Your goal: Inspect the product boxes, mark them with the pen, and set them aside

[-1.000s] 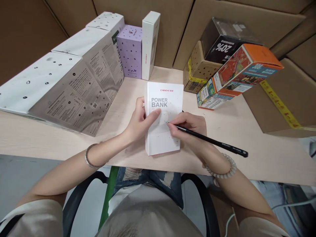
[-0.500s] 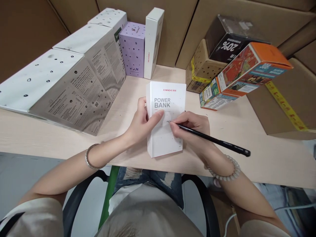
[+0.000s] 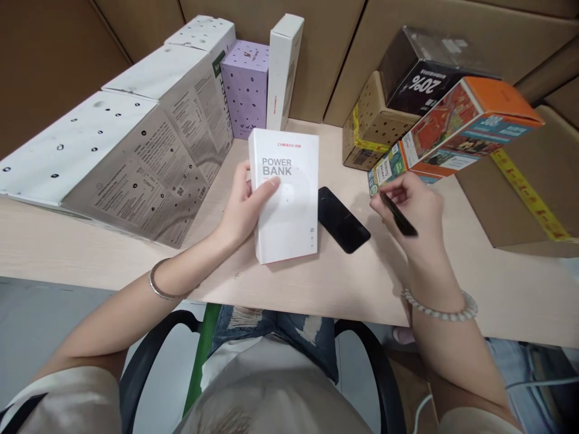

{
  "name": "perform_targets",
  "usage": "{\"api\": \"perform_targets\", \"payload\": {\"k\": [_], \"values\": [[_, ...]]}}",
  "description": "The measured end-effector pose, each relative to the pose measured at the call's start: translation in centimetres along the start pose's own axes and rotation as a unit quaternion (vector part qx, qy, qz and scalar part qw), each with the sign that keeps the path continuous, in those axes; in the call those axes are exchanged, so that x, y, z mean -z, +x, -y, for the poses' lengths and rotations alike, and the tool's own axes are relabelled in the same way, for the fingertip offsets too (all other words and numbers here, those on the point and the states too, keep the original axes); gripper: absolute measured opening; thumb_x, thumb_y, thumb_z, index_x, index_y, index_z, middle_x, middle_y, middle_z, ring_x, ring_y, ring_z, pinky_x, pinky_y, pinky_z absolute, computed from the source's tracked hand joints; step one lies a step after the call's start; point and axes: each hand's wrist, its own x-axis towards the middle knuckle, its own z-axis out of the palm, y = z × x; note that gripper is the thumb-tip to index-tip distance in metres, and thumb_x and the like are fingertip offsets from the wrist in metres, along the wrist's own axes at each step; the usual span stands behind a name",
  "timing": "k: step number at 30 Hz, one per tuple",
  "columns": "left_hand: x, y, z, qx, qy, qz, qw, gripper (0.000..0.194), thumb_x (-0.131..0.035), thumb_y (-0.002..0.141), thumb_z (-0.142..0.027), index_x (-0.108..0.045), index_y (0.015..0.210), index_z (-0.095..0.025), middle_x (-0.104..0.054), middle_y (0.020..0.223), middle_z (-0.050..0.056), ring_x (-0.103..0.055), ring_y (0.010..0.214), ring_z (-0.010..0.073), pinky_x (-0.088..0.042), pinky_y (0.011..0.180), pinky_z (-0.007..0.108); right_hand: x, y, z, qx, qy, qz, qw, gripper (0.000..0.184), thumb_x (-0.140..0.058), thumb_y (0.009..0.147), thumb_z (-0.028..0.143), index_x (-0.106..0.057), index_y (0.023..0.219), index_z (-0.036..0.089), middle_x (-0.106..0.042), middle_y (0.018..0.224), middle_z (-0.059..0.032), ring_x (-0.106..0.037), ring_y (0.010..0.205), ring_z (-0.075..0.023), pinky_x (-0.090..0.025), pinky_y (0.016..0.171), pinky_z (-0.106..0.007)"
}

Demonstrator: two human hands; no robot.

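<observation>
A white power bank box (image 3: pixel 289 211) is held up in front of me by my left hand (image 3: pixel 248 205), its thumb across the front under the grey lettering and the fingers behind its left side. Off to the right, my right hand (image 3: pixel 416 211) pinches a black pen (image 3: pixel 398 215), apart from the box. The pen points toward me and looks foreshortened. On the table between box and right hand lies a black phone (image 3: pixel 344 222), its left edge close behind the box in view.
Large white speckled boxes (image 3: pixel 126 150) line the left. A purple box (image 3: pixel 245 90) and a slim white box (image 3: pixel 283 72) stand at the back. A brown taped box (image 3: pixel 366 129), a black box (image 3: pixel 416 72), an orange box (image 3: pixel 502 99) and a large carton (image 3: pixel 520 187) fill the right.
My right hand has moved away from the box to the right, turning the pen. My left hand has shifted the box left and farther from me, and the phone has come into view.
</observation>
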Motion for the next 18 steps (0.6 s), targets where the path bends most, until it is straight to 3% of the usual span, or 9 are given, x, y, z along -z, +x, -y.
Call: {"api": "perform_targets", "payload": {"k": [4,9,13,18], "values": [[0.7,0.9,-0.6,-0.043,0.013,-0.04,0.998,0.065,-0.088,0.086,-0.062,-0.054,0.131,-0.031,-0.076,0.135,0.008,-0.069,0.136,0.0365,-0.06,0.107,0.048,1.0,0.3,-0.5,-0.054,-0.195,0.042,0.979,0.014,-0.067,0.077,0.014,-0.061,0.077,0.026,-0.072,0.081,-0.0083,-0.065,0.078,-0.0266,-0.049,0.077,-0.041],[1.3,1.8,-0.9,-0.113,0.042,-0.064,0.991,0.066,-0.083,0.089,-0.066,-0.053,0.142,-0.038,-0.072,0.145,0.006,-0.064,0.145,0.0356,-0.059,0.112,0.051,1.1,-0.2,1.0,-0.078,-0.336,0.101,0.933,0.016,-0.067,0.085,0.016,-0.08,0.096,0.018,-0.08,0.09,-0.0176,-0.073,0.087,-0.0365,-0.047,0.075,-0.044],[1.9,2.5,-0.5,-0.155,0.058,-0.07,0.984,0.064,-0.082,0.09,-0.065,-0.052,0.142,-0.043,-0.07,0.146,0.003,-0.061,0.147,0.0321,-0.054,0.12,0.05,0.9,0.0,1.2,-0.094,-0.396,0.156,0.9,0.02,-0.067,0.09,0.02,-0.084,0.098,0.015,-0.081,0.092,-0.0214,-0.076,0.094,-0.0392,-0.05,0.077,-0.044],[2.3,2.6,-0.2,-0.18,0.113,-0.063,0.975,0.076,-0.092,0.081,-0.063,-0.052,0.139,-0.034,-0.062,0.151,0.009,-0.057,0.15,0.0335,-0.046,0.129,0.049,0.6,0.2,0.6,-0.108,-0.418,0.195,0.88,0.025,-0.063,0.093,0.019,-0.086,0.099,0.012,-0.081,0.096,-0.0243,-0.078,0.101,-0.0412,-0.05,0.077,-0.044]]}}
